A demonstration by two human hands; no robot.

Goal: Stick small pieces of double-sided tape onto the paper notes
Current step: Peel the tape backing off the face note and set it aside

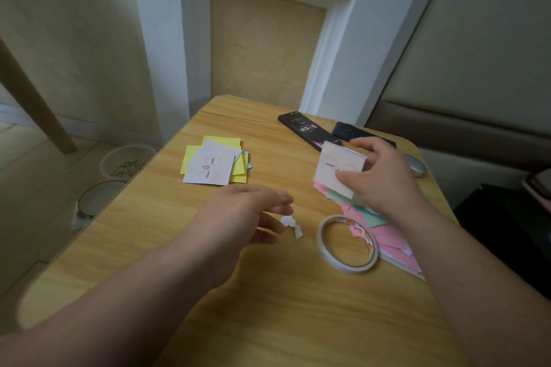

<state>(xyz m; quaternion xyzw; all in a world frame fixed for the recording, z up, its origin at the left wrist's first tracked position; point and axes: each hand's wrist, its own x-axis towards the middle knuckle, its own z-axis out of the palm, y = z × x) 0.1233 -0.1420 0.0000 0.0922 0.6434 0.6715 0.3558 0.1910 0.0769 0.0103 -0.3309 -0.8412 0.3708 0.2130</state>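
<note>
Wooden table (pixel 298 322): right hand (pixel 384 176) is pinching a white note (pixel 334 168); left hand (pixel 247 214) is hovering, fingers relaxed, over tape scraps (pixel 291 224); phone (pixel 308 130) lettering unreadable.

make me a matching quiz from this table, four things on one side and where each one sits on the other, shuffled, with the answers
Things:
1. tape roll
2. yellow notes
3. silver mouse
4. white scraps

Places:
a. by the fingertips of the left hand
b. right of the right hand, which holds a white note
c. partly on the pink papers
d. under white printed notes, left side of the table

Pairs: 1-c, 2-d, 3-b, 4-a
</note>
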